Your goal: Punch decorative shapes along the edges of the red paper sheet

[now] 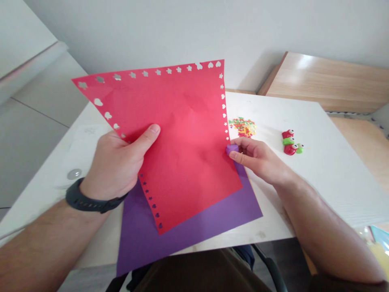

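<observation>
My left hand (121, 162) grips a red sheet of paper (188, 154) by its left edge, thumb on top. Flower, heart and star holes run along the sheet's top edge and down parts of both sides. At the right edge, my right hand (258, 158) pinches a small purple craft punch (232, 149) between thumb and fingers. The punch sits on the paper's edge, just below the last star hole. Beneath the red sheet lies a purple sheet (188, 231), overhanging the table's front edge.
A pile of colourful paper cutouts (243, 126) lies behind my right hand on the white table (322, 186). Several red and green punches with googly eyes (291, 142) stand to the right. A wooden panel (328, 77) is at the back right.
</observation>
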Available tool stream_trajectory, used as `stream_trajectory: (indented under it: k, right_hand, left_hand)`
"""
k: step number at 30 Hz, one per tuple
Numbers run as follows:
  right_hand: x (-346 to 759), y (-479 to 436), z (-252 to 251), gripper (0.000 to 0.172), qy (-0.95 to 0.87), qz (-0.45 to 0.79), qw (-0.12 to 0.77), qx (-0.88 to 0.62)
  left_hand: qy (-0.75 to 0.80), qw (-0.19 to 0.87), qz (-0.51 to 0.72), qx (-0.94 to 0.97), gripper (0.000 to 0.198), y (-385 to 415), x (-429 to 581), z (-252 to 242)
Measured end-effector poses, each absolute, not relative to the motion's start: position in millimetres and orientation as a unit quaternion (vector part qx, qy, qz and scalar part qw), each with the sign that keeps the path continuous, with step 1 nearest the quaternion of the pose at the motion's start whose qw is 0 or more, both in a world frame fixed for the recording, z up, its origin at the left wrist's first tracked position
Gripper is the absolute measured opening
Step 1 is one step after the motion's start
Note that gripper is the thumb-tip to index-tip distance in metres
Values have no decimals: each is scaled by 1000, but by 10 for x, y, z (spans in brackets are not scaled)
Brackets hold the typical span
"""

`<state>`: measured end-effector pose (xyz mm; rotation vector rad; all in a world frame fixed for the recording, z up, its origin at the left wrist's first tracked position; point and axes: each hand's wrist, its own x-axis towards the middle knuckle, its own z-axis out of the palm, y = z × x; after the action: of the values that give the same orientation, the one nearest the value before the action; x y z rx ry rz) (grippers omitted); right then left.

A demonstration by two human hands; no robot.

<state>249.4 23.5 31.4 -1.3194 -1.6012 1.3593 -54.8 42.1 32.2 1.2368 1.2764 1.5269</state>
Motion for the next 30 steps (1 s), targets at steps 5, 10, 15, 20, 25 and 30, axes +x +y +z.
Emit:
stream_trajectory:
  k: [5,10,15,20,25,30]
  right_hand:
    - [2528,266,313,32,-565,526,376,-512]
    - [2633,335,270,29,-516,500,440,-538]
    - [2712,390,287,32,-478,498,465,-553]
    - [2699,415,231,34,-462,503,486,-545]
    - [2621,409,140,37,-481,531,466,-519]
    - [2582,429,117,38,-492,533,465,-508]
  left_hand:
    - [497,388,611,478,43,432,-526,299]
    - [495,391,616,472,44,437,-522,294]
    - [506,395,605,471,44,443,-543,292]
    - [510,400,598,471,45,443,-555,301]
    - [518,390,599,470,43,451,-551,274]
    - [526,414,575,470,45,453,-577,257]
